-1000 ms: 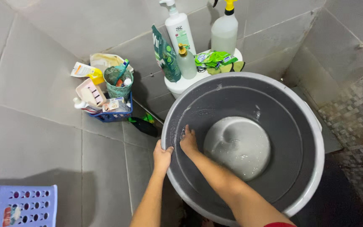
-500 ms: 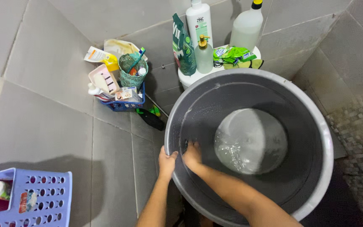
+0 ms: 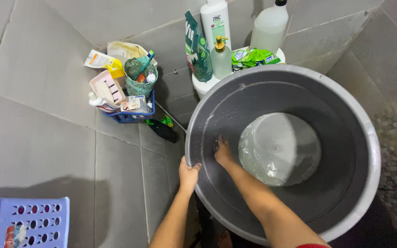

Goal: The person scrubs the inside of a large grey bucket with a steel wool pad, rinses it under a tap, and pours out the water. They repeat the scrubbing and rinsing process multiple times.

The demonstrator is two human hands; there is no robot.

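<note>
Our left hand [image 3: 188, 175] grips the rim of the big grey tub [image 3: 345, 101] on its left side, thumb inside and fingers wrapped over the edge. Our right hand [image 3: 223, 153] is down inside the tub, pressed flat on the wet inner wall, holding nothing that we can see. The tub sits on the grey tile floor [image 3: 47, 138], tipped a bit toward us. A little soapy water [image 3: 279, 149] lies at its bottom, just right of our right hand. Inside the tub there is lots of room to move.

At the near left corner is a purple basket [image 3: 33, 220], well apart from the tub, with bare floor between. Farther back, a small blue basket [image 3: 132, 115] full of little things stands by the wall. Past the tub's far rim, bottles [image 3: 217, 23] stand close together, and the rim hides their feet.
</note>
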